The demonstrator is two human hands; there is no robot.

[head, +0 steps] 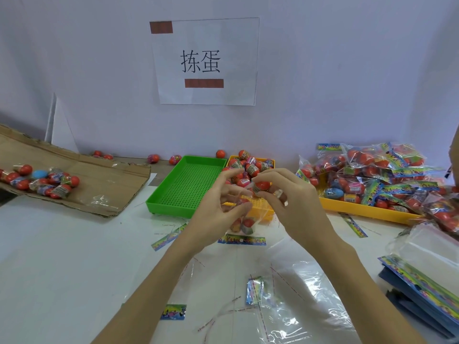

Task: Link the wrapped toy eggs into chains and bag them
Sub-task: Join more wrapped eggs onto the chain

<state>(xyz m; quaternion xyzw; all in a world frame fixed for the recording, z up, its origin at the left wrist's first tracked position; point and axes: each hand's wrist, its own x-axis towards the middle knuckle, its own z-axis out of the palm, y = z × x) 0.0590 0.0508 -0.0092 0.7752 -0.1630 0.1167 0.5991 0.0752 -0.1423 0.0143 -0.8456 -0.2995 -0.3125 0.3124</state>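
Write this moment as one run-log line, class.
right hand: pinches red egg | left hand: holds clear bag | green tray: empty

Cardboard sheet [82, 175] far left on worktop [62, 244], loose eggs [42, 181] on it. Perforated tray [185, 186] centre; egg-filled tray [260, 162] just right, partly hidden behind hands. Filled bags [380, 170] heaped far right. Header-card stack [422, 289] near right edge, probably.
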